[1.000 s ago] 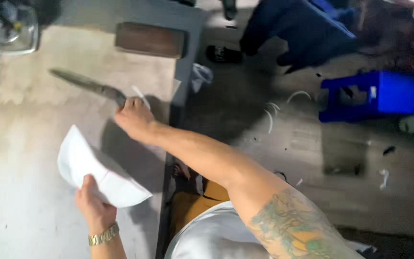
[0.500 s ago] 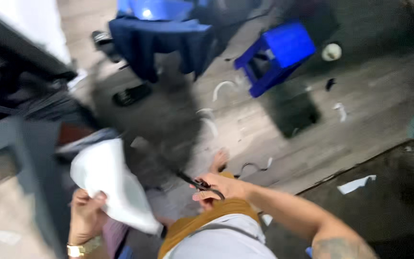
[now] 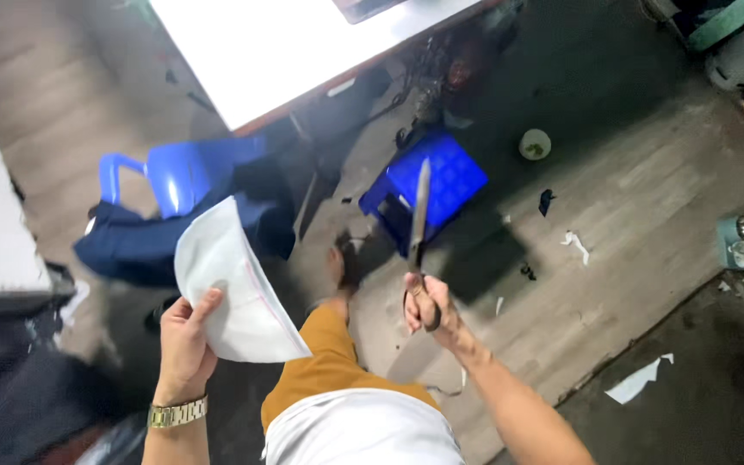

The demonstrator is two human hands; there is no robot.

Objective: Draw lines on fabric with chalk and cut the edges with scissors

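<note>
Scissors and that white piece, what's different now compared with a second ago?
The right hand took the scissors off the grey table and now holds them up over the floor, blades closed and pointing away. The view has swung from the table to the floor, with a blue stool and blue chair ahead. Unchanged: the left hand keeps its grip on the white fabric piece.

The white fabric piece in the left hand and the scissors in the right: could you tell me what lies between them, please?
In the head view, between the white fabric piece and the scissors, only the person's mustard-trousered leg and bare floor show.
</note>
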